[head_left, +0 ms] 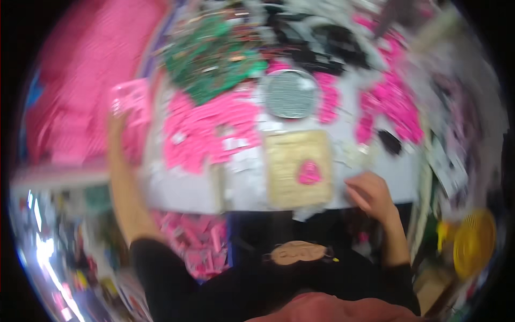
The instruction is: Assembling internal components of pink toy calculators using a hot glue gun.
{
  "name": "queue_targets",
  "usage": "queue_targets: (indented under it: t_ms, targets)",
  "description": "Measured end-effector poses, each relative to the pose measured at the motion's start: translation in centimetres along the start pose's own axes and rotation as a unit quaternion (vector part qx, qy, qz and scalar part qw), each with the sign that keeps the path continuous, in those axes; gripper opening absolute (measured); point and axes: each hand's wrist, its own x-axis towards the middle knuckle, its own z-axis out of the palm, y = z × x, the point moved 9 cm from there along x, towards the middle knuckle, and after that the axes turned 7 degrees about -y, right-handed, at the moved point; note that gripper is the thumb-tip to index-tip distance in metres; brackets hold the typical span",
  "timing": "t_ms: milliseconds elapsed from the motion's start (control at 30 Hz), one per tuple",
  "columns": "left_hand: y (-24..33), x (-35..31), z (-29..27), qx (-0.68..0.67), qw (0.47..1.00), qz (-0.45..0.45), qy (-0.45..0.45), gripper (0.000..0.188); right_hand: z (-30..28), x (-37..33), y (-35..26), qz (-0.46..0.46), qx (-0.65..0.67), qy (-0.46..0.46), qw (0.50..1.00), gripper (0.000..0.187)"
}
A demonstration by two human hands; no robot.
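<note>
One pink part (138, 95) blurred, left fingers (116, 111) indistinct

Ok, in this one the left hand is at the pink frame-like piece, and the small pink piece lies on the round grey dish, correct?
Not quite. The head view shows the small pink piece lying on the tan rectangular pad; the left hand is at the pink frame-like piece.

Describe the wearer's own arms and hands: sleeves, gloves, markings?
Black sleeves end near the elbow on the left arm and the right arm, leaving both forearms bare. The right hand is ungloved, with no ring or watch discernible. The left hand is too blurred for fine detail. No cables or markings can be made out on either arm.
</note>
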Motion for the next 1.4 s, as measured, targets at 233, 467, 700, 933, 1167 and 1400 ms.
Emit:
queue_targets:
  t_ms: [233, 467, 700, 933, 1167, 1400]
  targets:
    - [29.2, -15.7, -4.1, -0.586, 0.805, -0.045, 0.086, 0.072, -18.6, -8.4, 9.9, 0.314, -0.225, 0.232, 0.893, 0.021]
    - [47.5, -27.8, 3.7, -0.836, 0.521, -0.074, -0.156, 0.054, -30.2, -16.3, 21.8, 0.534, -0.355, 0.067, 0.764, 0.021]
    - [50.5, -29.7, 5.0, -0.835, 0.532, -0.108, -0.094, 0.049, -21.1, -17.0, 18.3, 0.433, -0.544, -0.054, 0.717, 0.028]
    - [55.4, -28.3, -0.1, -0.797, 0.603, -0.005, -0.016, 0.050, -40.8, -24.5, 20.2, 0.425, -0.168, 0.383, 0.803, 0.027]
    - [54.4, -29.3, 3.5, -0.801, 0.596, 0.000, -0.059, 0.031, -48.9, -21.8, 16.2, 0.369, -0.251, 0.512, 0.734, 0.029]
    - [56.0, -28.9, 0.8, -0.736, 0.670, 0.017, -0.091, 0.034, -27.6, 3.0, -3.9, 0.014, -0.229, 0.116, 0.966, 0.023]
